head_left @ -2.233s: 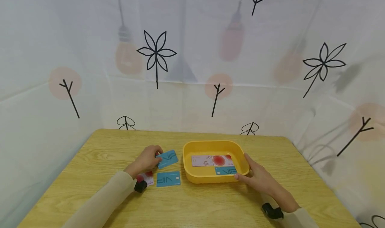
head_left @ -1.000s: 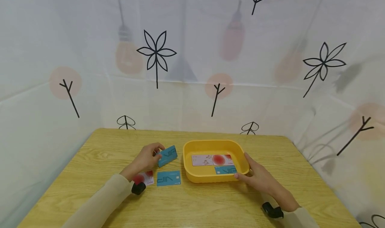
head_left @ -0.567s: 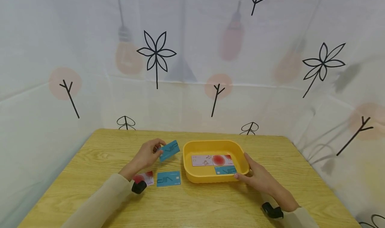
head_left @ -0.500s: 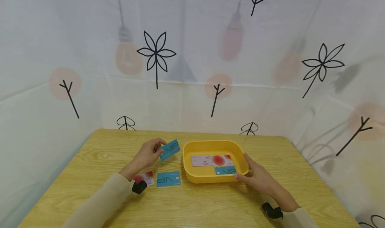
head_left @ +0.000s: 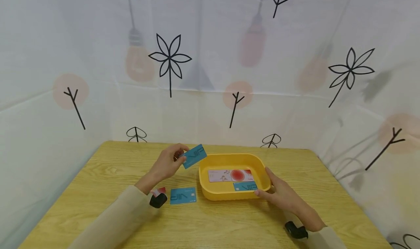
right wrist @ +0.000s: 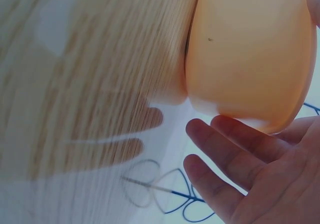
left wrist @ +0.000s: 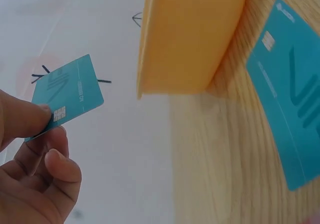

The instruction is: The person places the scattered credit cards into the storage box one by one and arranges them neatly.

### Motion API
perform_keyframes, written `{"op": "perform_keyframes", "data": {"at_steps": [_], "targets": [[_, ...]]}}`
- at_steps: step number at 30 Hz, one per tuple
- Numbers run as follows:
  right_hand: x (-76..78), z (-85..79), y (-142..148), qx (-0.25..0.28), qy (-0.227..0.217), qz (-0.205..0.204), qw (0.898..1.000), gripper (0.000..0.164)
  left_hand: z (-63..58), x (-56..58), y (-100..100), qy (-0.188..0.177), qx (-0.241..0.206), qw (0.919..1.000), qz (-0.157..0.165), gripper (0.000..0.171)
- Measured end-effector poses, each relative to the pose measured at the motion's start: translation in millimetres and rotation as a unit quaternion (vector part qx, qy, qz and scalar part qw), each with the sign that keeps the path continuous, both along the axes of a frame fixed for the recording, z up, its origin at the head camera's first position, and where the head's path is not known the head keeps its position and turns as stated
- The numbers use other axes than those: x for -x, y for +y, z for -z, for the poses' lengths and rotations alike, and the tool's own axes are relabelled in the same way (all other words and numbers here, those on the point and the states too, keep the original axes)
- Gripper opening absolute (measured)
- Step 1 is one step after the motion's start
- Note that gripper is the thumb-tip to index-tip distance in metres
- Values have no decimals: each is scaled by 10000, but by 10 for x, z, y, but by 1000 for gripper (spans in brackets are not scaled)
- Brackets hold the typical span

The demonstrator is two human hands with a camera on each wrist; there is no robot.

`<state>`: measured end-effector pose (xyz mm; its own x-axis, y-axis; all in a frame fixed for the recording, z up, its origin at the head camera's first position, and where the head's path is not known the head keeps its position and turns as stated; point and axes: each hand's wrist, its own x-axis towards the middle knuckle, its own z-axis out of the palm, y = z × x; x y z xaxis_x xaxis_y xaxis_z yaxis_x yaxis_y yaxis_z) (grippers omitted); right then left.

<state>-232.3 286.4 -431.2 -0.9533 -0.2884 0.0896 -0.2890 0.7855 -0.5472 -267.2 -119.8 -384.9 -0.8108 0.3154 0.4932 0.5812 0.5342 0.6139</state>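
Note:
Lifted off the table, a blue VIP card (head_left: 195, 156) is pinched between the thumb and fingers of my left hand (head_left: 165, 164), at the upper left of the yellow tray (head_left: 226, 197). The left wrist view shows the chip on this card (left wrist: 75, 91) beside the thumb. Inside the tray lie a pale pink card (head_left: 219, 175), a card with a red circle (head_left: 242, 175) and another blue card (head_left: 245, 186). My right hand (head_left: 285, 194) rests against the tray's right end, its fingers (right wrist: 225, 149) fairly straight in the right wrist view.
On the wooden table (head_left: 229, 227), a second blue VIP card (head_left: 183, 195) lies flat left of the tray. A red and pink card (head_left: 160, 191) is partly hidden under my left wrist. A patterned white cloth (head_left: 203, 114) hangs behind the table.
My left hand has raised the blue VIP card from near the tabletop and carried it right, towards the tray's rim. The right hand and the tray stay almost in place.

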Motion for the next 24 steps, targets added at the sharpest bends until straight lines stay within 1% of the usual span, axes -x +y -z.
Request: {"op": "perform_keyframes", "data": {"at_steps": [5, 12, 18, 20, 24], "targets": [[-5, 3, 0, 0, 35, 0, 10000, 105, -64, -7, 115, -114, 88, 9993, 348, 23], [10, 0, 6, -28, 53, 14, 10000, 106, -57, 20, 280, -385, 212, 9953, 858, 23], [26, 5, -5, 24, 29, -17, 10000, 105, -40, 42, 384, -459, 410, 9934, 968, 22], [25, 3, -7, 19, 19, -7, 10000, 105, -36, 49, 413, -562, 468, 9924, 990, 22], [17, 3, -3, 10, -22, 20, 10000, 105, -26, 57, 464, -912, 555, 9886, 1058, 22]]}}
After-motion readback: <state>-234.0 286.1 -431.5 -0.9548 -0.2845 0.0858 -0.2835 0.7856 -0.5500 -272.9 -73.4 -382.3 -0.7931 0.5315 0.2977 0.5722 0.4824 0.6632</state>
